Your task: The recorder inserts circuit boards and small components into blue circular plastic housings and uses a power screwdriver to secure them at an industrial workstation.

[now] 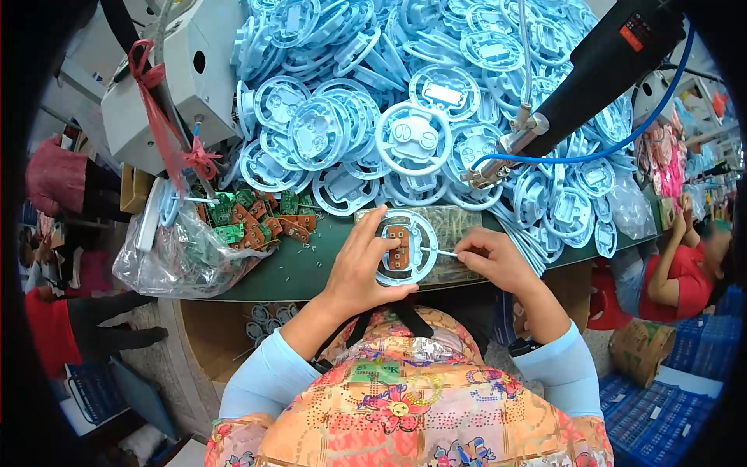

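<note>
My left hand (356, 263) grips the left edge of a light blue plastic toy steering wheel (424, 268), its fingers at the rim and on the part inside. An orange-brown circuit board (398, 247) sits in the wheel's middle. The fingertips of my right hand (495, 258) pinch a thin pale rod (447, 252) that reaches to the wheel's right side; whether it is joined there I cannot tell. Under the wheel lies a worn pad wrapped in clear tape (459, 226) on the green table.
A large heap of light blue wheel parts (327, 128) fills the far side. Green and brown circuit boards (250, 222) lie left, by a clear plastic bag (183, 253). A black powered tool with a metal head (517, 140) hangs at right above pale rods (520, 232). Other people work at both sides.
</note>
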A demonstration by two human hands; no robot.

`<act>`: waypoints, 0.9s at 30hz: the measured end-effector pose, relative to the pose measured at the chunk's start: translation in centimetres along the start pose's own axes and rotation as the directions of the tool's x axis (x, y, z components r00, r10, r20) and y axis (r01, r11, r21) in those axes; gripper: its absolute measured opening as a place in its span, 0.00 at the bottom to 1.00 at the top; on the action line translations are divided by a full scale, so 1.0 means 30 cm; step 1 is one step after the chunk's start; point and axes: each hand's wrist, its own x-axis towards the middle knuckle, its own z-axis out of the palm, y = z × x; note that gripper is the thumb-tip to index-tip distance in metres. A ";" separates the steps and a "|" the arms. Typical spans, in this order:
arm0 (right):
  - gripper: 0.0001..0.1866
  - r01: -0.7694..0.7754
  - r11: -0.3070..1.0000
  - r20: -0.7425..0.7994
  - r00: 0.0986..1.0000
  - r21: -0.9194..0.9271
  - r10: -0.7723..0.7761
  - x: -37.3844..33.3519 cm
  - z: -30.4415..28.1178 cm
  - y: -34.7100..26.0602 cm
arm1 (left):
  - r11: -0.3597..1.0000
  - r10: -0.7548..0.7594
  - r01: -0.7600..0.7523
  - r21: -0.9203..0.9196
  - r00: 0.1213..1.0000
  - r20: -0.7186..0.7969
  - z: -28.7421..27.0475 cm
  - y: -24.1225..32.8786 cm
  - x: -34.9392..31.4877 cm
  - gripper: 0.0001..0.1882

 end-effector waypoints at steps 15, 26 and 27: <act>0.05 0.150 0.980 -0.103 0.981 -0.129 -0.164 -0.002 0.013 0.001 | 1.000 -0.014 0.013 0.021 0.999 0.043 -0.007 0.003 0.008 0.36; 0.06 0.241 0.938 -0.081 0.960 -0.248 -0.268 0.008 0.026 -0.002 | 0.999 -0.013 0.010 0.030 0.997 0.078 -0.012 0.008 0.015 0.36; 0.06 0.241 0.938 -0.082 0.960 -0.248 -0.268 0.008 0.024 -0.006 | 0.999 -0.013 0.010 0.030 0.997 0.079 -0.013 0.011 0.017 0.36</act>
